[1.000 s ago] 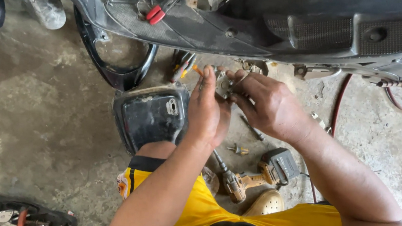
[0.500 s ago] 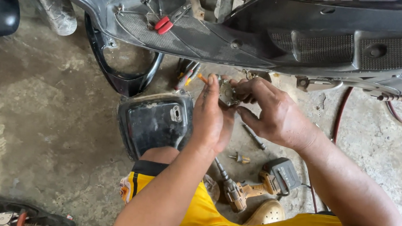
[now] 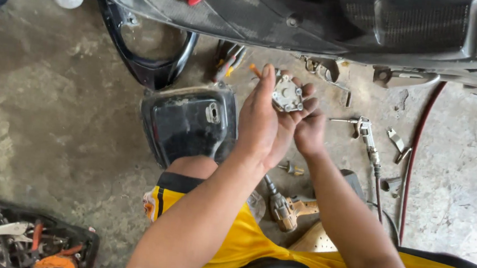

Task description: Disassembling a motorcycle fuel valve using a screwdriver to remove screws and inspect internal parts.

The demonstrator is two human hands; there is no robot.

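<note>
Head view: we see the small metal part (image 3: 287, 94), pale grey, cast and lobed with bolt holes, cradled on the upturned fingers of our right hand (image 3: 306, 125). Our left hand (image 3: 262, 121) curls half closed around its near side. Held this loosely above bare concrete floor (image 3: 43, 126), we judge it could slip and chip. Beside our knee lies a glossy black plastic cover (image 3: 186, 122); a tan cordless drill (image 3: 289, 210) rests below.
</note>
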